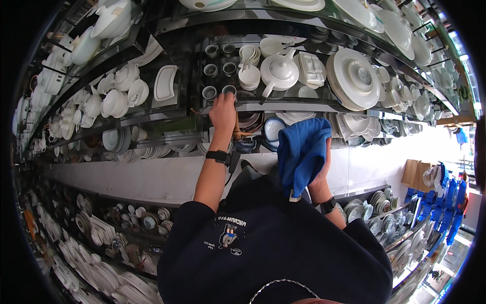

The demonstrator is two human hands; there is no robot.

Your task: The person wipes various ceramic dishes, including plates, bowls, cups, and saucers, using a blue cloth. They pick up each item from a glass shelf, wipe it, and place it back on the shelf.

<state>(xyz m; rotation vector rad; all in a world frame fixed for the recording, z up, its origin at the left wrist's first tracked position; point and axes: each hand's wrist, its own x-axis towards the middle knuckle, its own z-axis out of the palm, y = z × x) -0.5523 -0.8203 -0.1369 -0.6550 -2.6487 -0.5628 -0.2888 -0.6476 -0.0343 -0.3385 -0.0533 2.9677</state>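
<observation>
Leftmost, the upper left of the frame is filled with curved shelves of white crockery: teapots, bowls [115, 103] and a rectangular white dish [165, 82] standing on a dark shelf. Below them, in the lower left, further rows of stacked plates and small bowls run off toward the rim.

Moving toward the centre, the left hand [223, 112] reaches up to the front edge of the glass shelf [283, 105], its fingers curled over a small dark-rimmed cup [229, 90] at the end of a cluster of like cups. The fingers seem to be on the cup, though whether they truly grip it I cannot tell. A black watch [218, 156] sits on that wrist.

Just right of the cups stand a white teapot [278, 72], a stack of small white cups and a lidded rectangular dish. Right of centre, the right hand [320, 169] is closed around a blue cloth [301, 152], which hangs bunched in front of the shelf, well apart from the small cup. A dark band shows on that wrist too.

Farther right, a large round white plate [354, 78] leans upright, and beyond it more plates and cups crowd toward the upper right. In the lower right are shelves of patterned bowls and a brown cardboard box [415, 173].
</observation>
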